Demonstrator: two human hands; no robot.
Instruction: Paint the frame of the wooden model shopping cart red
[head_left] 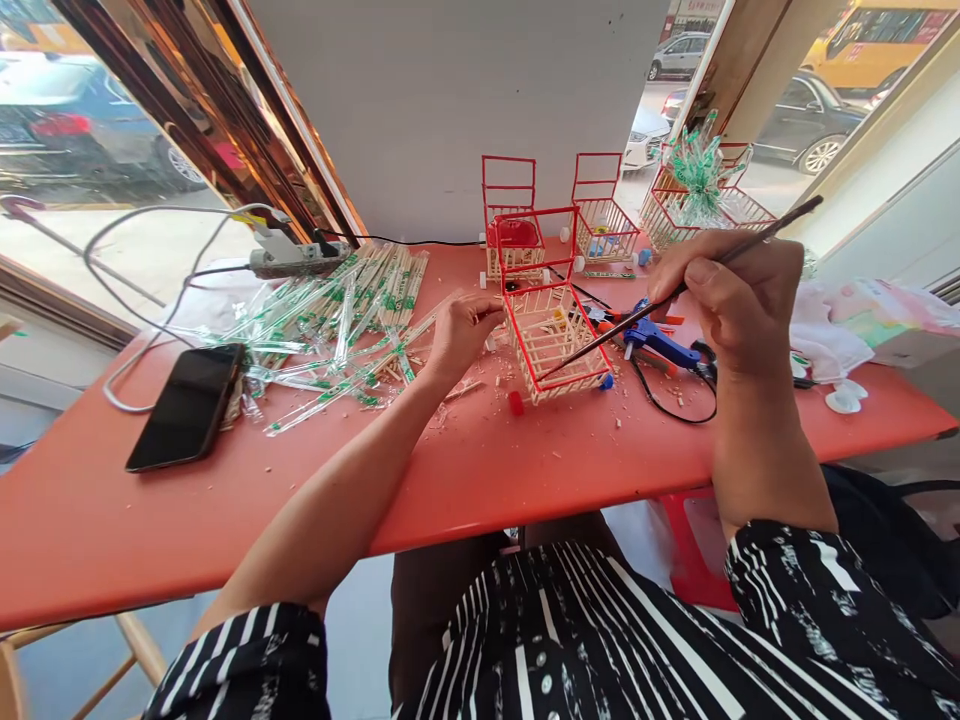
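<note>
A miniature shopping cart (551, 325) built of thin wooden sticks stands on the red table, its upper rim and handle frame red. My left hand (466, 335) is at the cart's left side, thumb and fingertips pinched together against it; the exact contact is partly hidden. In my right hand (739, 290) is a thin dark paintbrush (645, 312), gripped like a pen. Its tip reaches down to the cart's near red rim. Red and blue wheels show under the cart's near end.
More stick carts (606, 225) stand behind. A blue glue gun (660, 342) with its black cord lies to the right. Wrapped chopsticks (382, 285) and torn plastic wrappers (300, 330) are heaped left, beside a phone (187, 405) and a power strip (296, 260). Wood crumbs dot the table (480, 470).
</note>
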